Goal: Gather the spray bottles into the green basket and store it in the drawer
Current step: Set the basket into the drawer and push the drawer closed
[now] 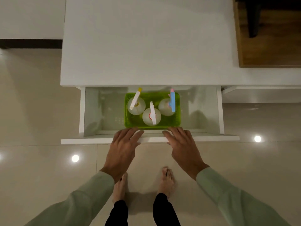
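The green basket [176,121] stands inside the open white drawer [104,111], near its front wall. Three clear spray bottles stand upright in it: one with a yellow-tipped head [136,103] at the left, one with a white head and red collar [151,116] in the middle front, one with a blue and pink head [167,106] at the right. My left hand [123,147] and my right hand [182,145] hover over the drawer's front panel [84,141], fingers spread, fingertips at the basket's near rim. Neither hand holds anything.
The white cabinet top [146,46] stretches above the drawer. A wooden surface [268,38] lies at the top right. Glossy beige floor tiles [40,168] surround the cabinet. My bare feet [166,180] stand just in front of the drawer.
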The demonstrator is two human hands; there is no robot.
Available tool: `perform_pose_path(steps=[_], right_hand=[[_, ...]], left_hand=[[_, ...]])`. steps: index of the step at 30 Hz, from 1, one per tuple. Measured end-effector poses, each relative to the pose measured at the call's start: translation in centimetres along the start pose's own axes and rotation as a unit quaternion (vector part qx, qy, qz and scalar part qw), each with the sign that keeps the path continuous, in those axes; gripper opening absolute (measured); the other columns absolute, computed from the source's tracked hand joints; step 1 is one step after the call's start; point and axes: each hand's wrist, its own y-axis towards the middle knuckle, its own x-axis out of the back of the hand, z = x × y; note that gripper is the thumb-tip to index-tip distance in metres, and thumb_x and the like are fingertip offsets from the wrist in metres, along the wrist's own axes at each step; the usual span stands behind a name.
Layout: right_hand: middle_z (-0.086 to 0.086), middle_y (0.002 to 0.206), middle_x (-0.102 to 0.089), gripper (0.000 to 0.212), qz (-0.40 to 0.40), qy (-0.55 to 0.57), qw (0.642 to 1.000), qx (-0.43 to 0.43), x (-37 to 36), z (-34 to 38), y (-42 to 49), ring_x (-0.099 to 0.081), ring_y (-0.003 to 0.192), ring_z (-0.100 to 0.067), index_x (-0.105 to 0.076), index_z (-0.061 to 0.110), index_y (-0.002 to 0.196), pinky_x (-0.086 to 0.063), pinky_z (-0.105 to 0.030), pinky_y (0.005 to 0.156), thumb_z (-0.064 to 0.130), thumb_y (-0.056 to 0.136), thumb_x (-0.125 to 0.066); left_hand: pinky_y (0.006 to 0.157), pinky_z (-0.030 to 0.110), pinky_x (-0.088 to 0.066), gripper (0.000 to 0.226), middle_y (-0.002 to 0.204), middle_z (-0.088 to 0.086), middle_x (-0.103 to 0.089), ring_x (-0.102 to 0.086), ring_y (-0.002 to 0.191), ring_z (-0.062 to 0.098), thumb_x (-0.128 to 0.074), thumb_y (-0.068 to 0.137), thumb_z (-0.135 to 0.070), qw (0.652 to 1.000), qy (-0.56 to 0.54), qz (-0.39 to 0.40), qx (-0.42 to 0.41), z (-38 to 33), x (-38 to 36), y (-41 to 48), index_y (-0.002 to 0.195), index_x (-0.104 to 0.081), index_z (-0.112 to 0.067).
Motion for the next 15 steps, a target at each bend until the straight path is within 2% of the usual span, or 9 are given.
perform_pose_path(steps=[2, 4, 7, 9, 12, 15], right_hand=[[-0.017, 0.139, -0.057, 0.065, -0.035, 0.000, 0.999, -0.006, 1.0, -0.2, 1.8, -0.054, 0.128, -0.037, -0.061, 0.010, 0.132, -0.049, -0.049, 0.098, -0.008, 0.071, -0.072], [-0.023, 0.151, -0.044, 0.077, -0.076, -0.001, 0.997, -0.013, 2.1, -0.3, 3.6, -0.041, 0.140, -0.041, -0.051, 0.010, 0.143, -0.042, -0.054, 0.107, -0.010, 0.071, -0.070], [-0.021, 0.166, -0.016, 0.099, -0.124, -0.011, 0.992, -0.033, 3.7, -1.0, 6.4, -0.016, 0.153, -0.039, -0.026, 0.016, 0.157, -0.023, -0.054, 0.122, -0.009, 0.072, -0.070], [-0.018, 0.168, -0.002, 0.107, -0.129, -0.020, 0.991, -0.036, 4.4, -1.4, 8.1, -0.003, 0.155, -0.037, -0.013, 0.020, 0.160, -0.012, -0.052, 0.124, -0.003, 0.074, -0.074], [-0.018, 0.169, 0.003, 0.107, -0.112, -0.041, 0.992, -0.028, 5.0, -2.3, 10.2, 0.002, 0.156, -0.036, -0.007, 0.020, 0.161, -0.011, -0.057, 0.125, 0.007, 0.080, -0.076], [-0.019, 0.168, -0.009, 0.094, -0.094, -0.068, 0.993, -0.021, 5.4, -3.2, 11.7, -0.010, 0.155, -0.038, -0.015, 0.019, 0.160, -0.016, -0.059, 0.123, 0.013, 0.086, -0.074]], left_hand=[[0.108, 0.052, -0.043, 0.055, 0.140, 0.014, -0.057, -0.052, 0.132, 0.035, -0.075, 0.082, -0.012, 0.999, 0.027, -0.031, 0.000, 0.3, 0.6, 1.8, 0.134, -0.058, -0.011], [0.116, 0.054, -0.032, 0.074, 0.154, 0.018, -0.039, -0.034, 0.145, 0.036, -0.078, 0.078, -0.017, 0.997, 0.052, -0.056, -0.001, 0.4, 1.1, 3.7, 0.145, -0.045, -0.011], [0.122, 0.054, -0.020, 0.098, 0.164, 0.017, -0.013, -0.009, 0.153, 0.034, -0.079, 0.077, -0.024, 0.994, 0.082, -0.076, -0.001, 0.5, 2.0, 6.6, 0.155, -0.021, -0.013], [0.123, 0.054, -0.016, 0.103, 0.166, 0.016, -0.005, -0.003, 0.153, 0.034, -0.078, 0.079, -0.025, 0.992, 0.094, -0.081, -0.002, 0.8, 2.4, 8.4, 0.157, -0.012, -0.015], [0.123, 0.053, -0.013, 0.091, 0.166, 0.014, -0.003, 0.000, 0.154, 0.033, -0.070, 0.088, -0.021, 0.992, 0.106, -0.071, -0.011, 1.5, 2.6, 10.5, 0.157, -0.011, -0.016], [0.121, 0.051, -0.023, 0.075, 0.162, 0.016, -0.024, -0.018, 0.151, 0.035, -0.069, 0.088, -0.018, 0.991, 0.103, -0.080, -0.013, 1.8, 2.9, 12.0, 0.152, -0.030, -0.015]])
